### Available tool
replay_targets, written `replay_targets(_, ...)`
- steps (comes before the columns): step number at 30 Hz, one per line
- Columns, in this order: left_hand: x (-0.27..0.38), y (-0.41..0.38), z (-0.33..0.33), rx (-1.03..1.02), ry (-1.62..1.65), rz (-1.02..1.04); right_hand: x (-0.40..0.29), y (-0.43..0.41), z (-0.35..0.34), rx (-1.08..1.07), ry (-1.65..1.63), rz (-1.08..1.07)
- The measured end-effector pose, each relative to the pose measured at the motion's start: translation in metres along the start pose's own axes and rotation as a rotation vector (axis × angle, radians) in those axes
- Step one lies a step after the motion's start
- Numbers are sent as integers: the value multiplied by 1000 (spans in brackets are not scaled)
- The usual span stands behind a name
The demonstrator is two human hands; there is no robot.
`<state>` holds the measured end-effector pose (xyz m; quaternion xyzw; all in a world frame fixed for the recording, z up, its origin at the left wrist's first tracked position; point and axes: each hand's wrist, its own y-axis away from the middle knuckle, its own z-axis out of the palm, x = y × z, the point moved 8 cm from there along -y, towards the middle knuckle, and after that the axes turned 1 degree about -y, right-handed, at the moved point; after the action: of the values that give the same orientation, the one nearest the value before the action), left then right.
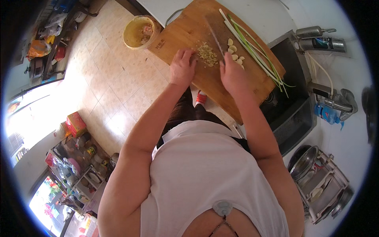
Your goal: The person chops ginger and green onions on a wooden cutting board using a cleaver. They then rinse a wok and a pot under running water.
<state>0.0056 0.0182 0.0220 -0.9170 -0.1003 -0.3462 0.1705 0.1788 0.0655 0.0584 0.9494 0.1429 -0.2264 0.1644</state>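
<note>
My right hand (232, 71) grips the handle of a kitchen knife (215, 37), whose blade points away from me over a wooden cutting board (183, 32). A small heap of finely chopped pale bits (208, 54) lies just left of the knife. My left hand (183, 66) rests at the near edge of the board, left of the heap, its fingers bent; whether it holds anything small cannot be told. Several peeled garlic cloves (233, 48) lie right of the knife. Beyond them green onions (251, 51) stretch along the board's right side, their green ends over its edge.
A yellowish bucket (138, 32) with scraps inside stands by the board's left corner. At the right are a dark sink (293, 118), a faucet (337, 102), a blue bottle (325, 112) and a dish rack (322, 189). Cluttered shelves (86, 183) stand at the lower left.
</note>
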Motion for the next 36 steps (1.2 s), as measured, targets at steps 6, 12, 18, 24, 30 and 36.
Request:
replay_targets(6, 6, 0, 3, -41, -29, 8, -15, 9, 14, -64, -114, -98)
replay_targets(12, 5, -5, 4, -75, 24, -40, -9, -6, 28, -48, -107, -147)
replay_targets(18, 7, -5, 4, -84, 0, -64, -12, -1, 33, -118, -127, -115)
replay_targets(24, 7, -6, 7, -119, -3, -31, -18, 1, 13, -47, -201, -88)
replay_targets(30, 9, -6, 7, -125, -25, -25, -7, -9, 25, -2, -90, -172)
replay_targets(36, 8, -5, 11, -162, 47, -57, -8, -6, 29, -105, -129, -117)
